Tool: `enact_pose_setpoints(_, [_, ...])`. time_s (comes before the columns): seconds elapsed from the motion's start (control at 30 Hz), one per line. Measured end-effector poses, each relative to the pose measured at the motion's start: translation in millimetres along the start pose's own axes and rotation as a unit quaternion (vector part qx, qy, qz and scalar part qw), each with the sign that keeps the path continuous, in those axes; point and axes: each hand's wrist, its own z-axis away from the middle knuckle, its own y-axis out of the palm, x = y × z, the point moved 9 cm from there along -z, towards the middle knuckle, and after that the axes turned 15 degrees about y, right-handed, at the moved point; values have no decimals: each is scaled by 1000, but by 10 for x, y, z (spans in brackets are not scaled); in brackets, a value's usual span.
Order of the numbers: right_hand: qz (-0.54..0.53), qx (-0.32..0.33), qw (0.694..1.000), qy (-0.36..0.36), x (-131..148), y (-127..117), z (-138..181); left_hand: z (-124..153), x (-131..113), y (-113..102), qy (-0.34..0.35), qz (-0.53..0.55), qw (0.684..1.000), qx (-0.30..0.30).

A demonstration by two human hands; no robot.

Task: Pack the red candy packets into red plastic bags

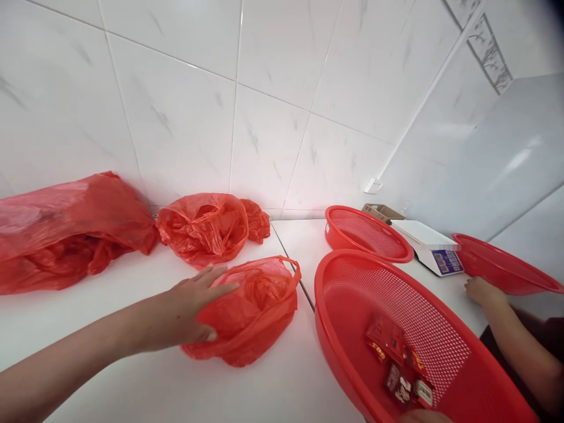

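My left hand reaches across the white table and lies on a small red plastic bag. Its fingers are stretched out over the bag's top and the thumb presses against its near side. Only a sliver of my right hand shows at the bottom edge, by the near rim of a large red mesh basket. Its fingers are hidden. Several small red and dark snack packets lie in that basket.
Two more red plastic bags, a large one and a crumpled one, lie by the tiled wall. A second red basket, a white scale and a third basket stand to the right. Another person's hand rests there.
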Motion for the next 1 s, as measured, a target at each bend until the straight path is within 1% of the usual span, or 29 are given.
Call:
enact_pose_setpoints(0.1, [-21,-31,999,-1,83,-83,-95,277,272,20,-52,-1,997,-61])
enact_pose_setpoints(0.17, [-32,-25,999,-7,45,-93,-250,417,424,-9,-84,27,990,-109])
enact_pose_setpoints(0.23, [-42,-1,999,-15,-37,-76,-453,549,572,-31,-129,66,978,-151])
enact_pose_setpoints(0.3, [-49,25,998,-24,-75,-39,-657,655,683,13,-171,130,962,-168])
enact_pose_setpoints(0.33, [-51,31,998,-27,-48,-17,-733,690,714,53,-181,173,953,-171])
enact_pose_setpoints(0.4, [-53,25,998,-27,133,42,-763,732,733,112,-180,256,932,-185])
enact_pose_setpoints(0.43, [-54,19,998,-21,279,87,-693,749,737,119,-173,289,920,-198])
enact_pose_setpoints(0.5, [-62,20,998,0,633,230,-362,794,768,112,-169,340,897,-229])
enact_pose_setpoints(0.53, [-67,36,997,13,811,334,-122,824,799,104,-171,360,883,-247])
enact_pose_setpoints(0.6, [-64,69,996,3,1153,523,417,878,869,98,-176,397,857,-277])
enact_pose_setpoints(0.67, [-57,93,994,-1,1309,629,831,906,934,132,-177,427,840,-284])
enact_pose_setpoints(0.7, [-60,114,992,4,1309,667,945,908,960,165,-177,440,835,-278])
enact_pose_setpoints(0.73, [-72,153,985,25,1244,718,990,902,978,210,-174,455,831,-267])
enact_pose_setpoints(0.77, [-79,187,977,61,1121,759,967,894,992,254,-171,468,828,-257])
enact_pose_setpoints(0.83, [-73,243,955,157,772,836,793,877,1007,322,-162,487,821,-250])
enact_pose_setpoints(0.87, [-46,249,947,196,589,857,670,868,1004,345,-157,494,818,-249])
enact_pose_setpoints(0.9, [-20,256,944,207,462,892,548,860,995,360,-153,498,816,-249])
enact_pose_setpoints(0.93, [-10,269,944,191,397,951,441,854,982,367,-149,501,815,-250])
enact_pose_setpoints(1.0, [3,324,934,153,327,1151,361,848,944,362,-144,504,813,-254])
